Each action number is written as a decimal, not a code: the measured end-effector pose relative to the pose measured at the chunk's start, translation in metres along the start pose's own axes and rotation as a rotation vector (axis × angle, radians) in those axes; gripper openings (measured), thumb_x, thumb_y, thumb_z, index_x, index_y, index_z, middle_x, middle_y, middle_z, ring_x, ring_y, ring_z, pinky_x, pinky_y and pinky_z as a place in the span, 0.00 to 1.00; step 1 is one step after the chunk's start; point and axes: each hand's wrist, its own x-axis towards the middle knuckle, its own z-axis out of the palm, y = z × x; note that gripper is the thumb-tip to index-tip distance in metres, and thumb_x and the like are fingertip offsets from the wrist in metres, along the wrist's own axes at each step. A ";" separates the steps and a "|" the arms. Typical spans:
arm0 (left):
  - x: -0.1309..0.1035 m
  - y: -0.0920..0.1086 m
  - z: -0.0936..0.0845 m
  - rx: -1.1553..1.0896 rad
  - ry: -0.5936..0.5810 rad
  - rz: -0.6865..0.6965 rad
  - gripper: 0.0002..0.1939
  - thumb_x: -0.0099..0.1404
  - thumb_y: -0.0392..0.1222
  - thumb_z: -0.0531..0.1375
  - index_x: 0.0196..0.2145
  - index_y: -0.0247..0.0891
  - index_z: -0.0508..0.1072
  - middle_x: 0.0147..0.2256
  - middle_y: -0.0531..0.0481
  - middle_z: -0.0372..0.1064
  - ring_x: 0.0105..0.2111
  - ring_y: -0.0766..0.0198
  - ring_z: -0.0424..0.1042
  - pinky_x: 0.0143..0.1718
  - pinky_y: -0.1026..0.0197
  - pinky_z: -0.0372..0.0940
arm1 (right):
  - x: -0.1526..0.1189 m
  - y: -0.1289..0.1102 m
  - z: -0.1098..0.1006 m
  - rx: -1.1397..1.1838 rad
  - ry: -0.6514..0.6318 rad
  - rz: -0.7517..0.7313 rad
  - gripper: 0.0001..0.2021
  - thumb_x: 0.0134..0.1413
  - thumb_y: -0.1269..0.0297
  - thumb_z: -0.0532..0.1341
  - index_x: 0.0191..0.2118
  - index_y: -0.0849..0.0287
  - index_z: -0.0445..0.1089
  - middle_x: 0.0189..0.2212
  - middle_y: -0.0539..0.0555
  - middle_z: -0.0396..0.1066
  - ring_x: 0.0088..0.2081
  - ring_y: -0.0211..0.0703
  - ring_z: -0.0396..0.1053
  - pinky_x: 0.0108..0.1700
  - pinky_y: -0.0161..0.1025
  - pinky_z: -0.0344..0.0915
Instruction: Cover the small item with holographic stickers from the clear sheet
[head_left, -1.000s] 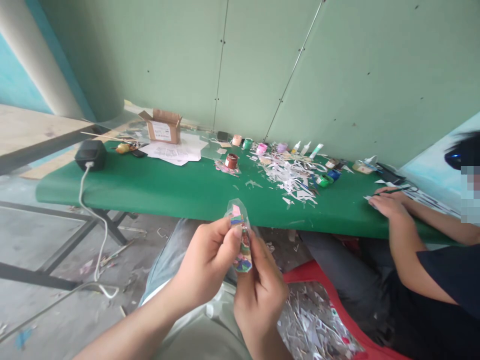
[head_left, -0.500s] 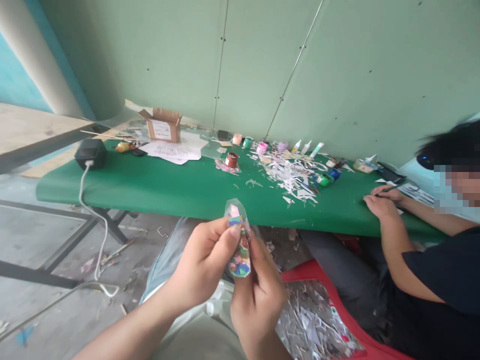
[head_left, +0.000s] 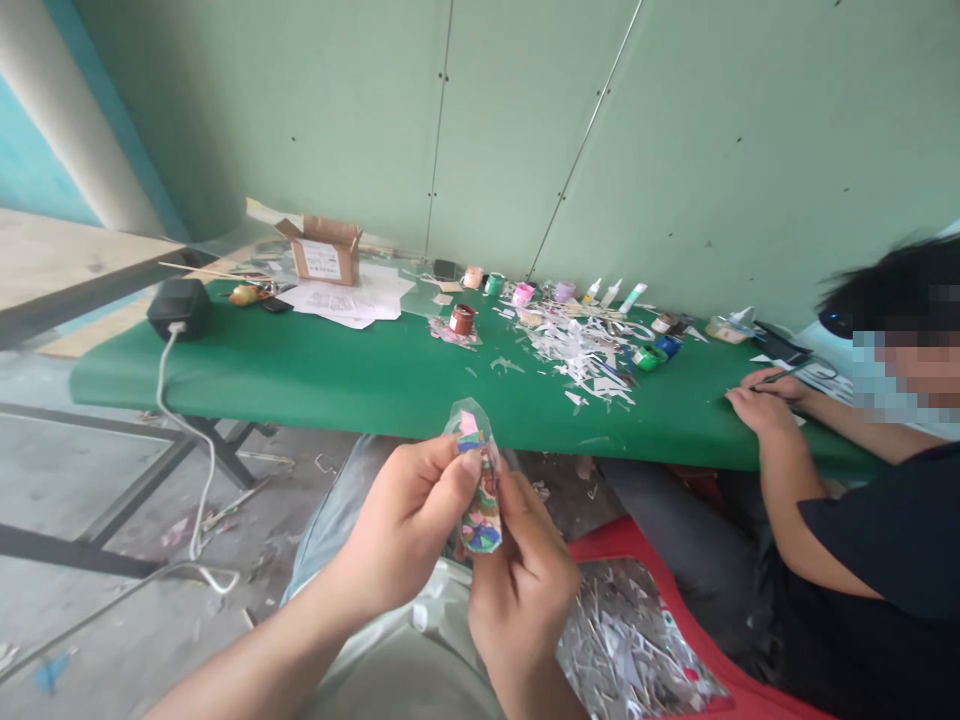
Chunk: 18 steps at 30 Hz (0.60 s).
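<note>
A small flat piece with a colourful painted pattern (head_left: 481,538), edged by clear film, is held upright over my lap, just in front of the table edge. My left hand (head_left: 409,520) pinches it from the left, thumb across its upper middle. On the other side my right hand (head_left: 523,580) grips its right edge with thumb and fingers closed. Pink, blue, green and brown patches show on its face. The fingers behind the piece are hidden.
The green table (head_left: 360,380) bears white paper scraps (head_left: 581,345), a brown paint jar (head_left: 462,319), a cardboard box (head_left: 326,255) and a black adapter (head_left: 178,308). A co-worker's hands (head_left: 765,400) work at right. A red chair (head_left: 637,545) and floor scraps lie below.
My right hand has shifted slightly to the right and down while still on the piece. My left hand keeps its pinch. The co-worker's head has shifted a little to the left.
</note>
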 end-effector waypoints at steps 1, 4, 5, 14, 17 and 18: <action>0.000 0.000 -0.001 0.010 -0.007 0.007 0.21 0.72 0.50 0.53 0.23 0.37 0.62 0.19 0.58 0.53 0.19 0.73 0.46 0.19 0.69 0.49 | 0.000 0.000 0.000 0.005 0.000 -0.001 0.20 0.66 0.74 0.55 0.60 0.55 0.71 0.34 0.54 0.78 0.34 0.39 0.77 0.32 0.32 0.74; 0.001 0.000 -0.003 0.036 -0.023 0.028 0.20 0.72 0.47 0.53 0.23 0.37 0.63 0.20 0.58 0.53 0.20 0.72 0.46 0.20 0.69 0.49 | 0.000 0.000 0.000 0.020 0.001 -0.006 0.21 0.67 0.74 0.55 0.61 0.54 0.70 0.35 0.54 0.78 0.34 0.39 0.78 0.33 0.32 0.75; 0.001 0.000 -0.003 0.038 -0.028 0.032 0.20 0.72 0.47 0.53 0.23 0.36 0.64 0.20 0.58 0.54 0.21 0.72 0.46 0.20 0.69 0.49 | 0.001 0.000 0.000 0.021 -0.001 -0.006 0.21 0.67 0.74 0.54 0.61 0.54 0.70 0.36 0.54 0.78 0.34 0.39 0.78 0.33 0.32 0.75; -0.001 0.004 -0.006 0.024 -0.057 0.016 0.19 0.71 0.46 0.53 0.23 0.37 0.64 0.20 0.58 0.53 0.20 0.72 0.47 0.20 0.68 0.48 | 0.003 -0.002 0.001 0.033 -0.004 0.004 0.19 0.69 0.70 0.53 0.61 0.53 0.70 0.33 0.53 0.78 0.30 0.40 0.76 0.28 0.33 0.73; -0.001 0.004 -0.003 -0.007 -0.002 0.001 0.19 0.70 0.45 0.54 0.21 0.38 0.60 0.19 0.58 0.51 0.20 0.72 0.46 0.19 0.68 0.48 | 0.002 -0.001 0.002 0.051 0.004 -0.004 0.19 0.68 0.71 0.54 0.60 0.53 0.71 0.31 0.52 0.76 0.28 0.38 0.75 0.26 0.32 0.71; 0.000 0.004 -0.001 -0.019 0.023 -0.004 0.19 0.69 0.44 0.54 0.21 0.38 0.59 0.19 0.59 0.50 0.20 0.72 0.45 0.19 0.68 0.48 | 0.001 -0.001 0.002 0.053 0.004 -0.003 0.20 0.68 0.72 0.54 0.60 0.53 0.71 0.30 0.52 0.76 0.28 0.38 0.74 0.26 0.31 0.71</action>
